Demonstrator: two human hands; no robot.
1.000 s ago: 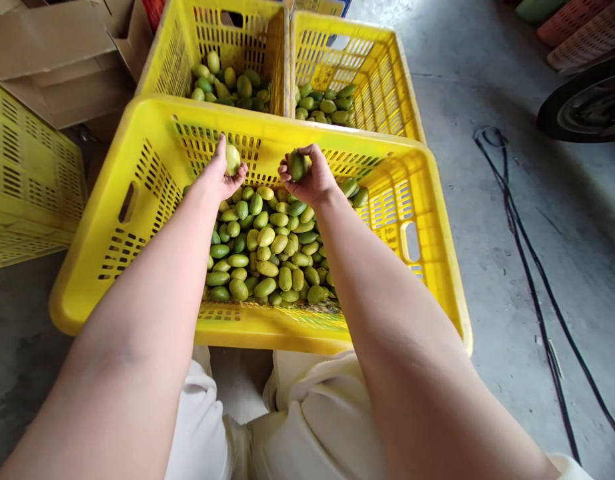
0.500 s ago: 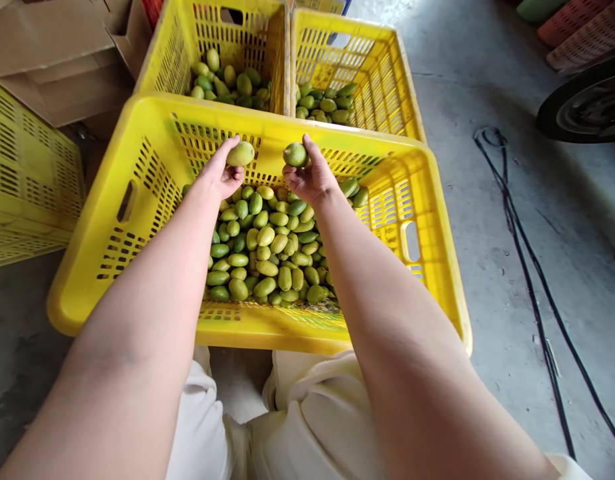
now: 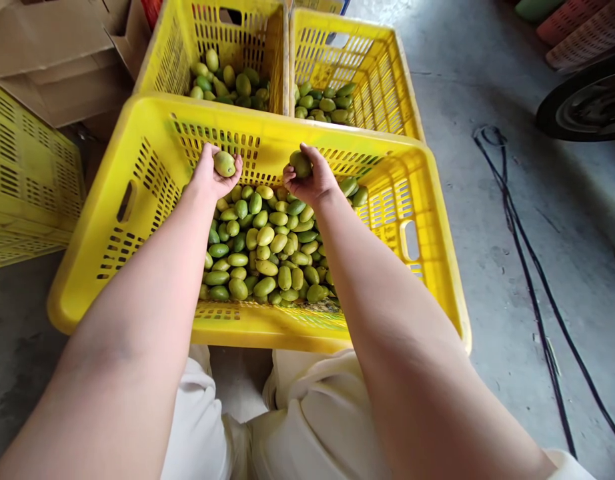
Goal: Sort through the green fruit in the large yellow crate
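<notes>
Above the front yellow crate, my left hand is closed round a green oval fruit, which rests between thumb and fingers. My right hand grips another green oval fruit at about the same height, its thumb along the top. Beneath both hands lies a heap of similar green and yellowish oval fruits on the crate floor. My forearms cover parts of the crate's sides and some of the heap.
Two more yellow crates stand behind, the back left crate and the back right crate, each with fruit inside. Another yellow crate and cardboard boxes are at left. A black cable and a wheel are at right.
My left hand has moved left and slightly down, turning its fruit in the fingers. My right hand has turned its fruit a little and lowered slightly. The heap looks unchanged.
</notes>
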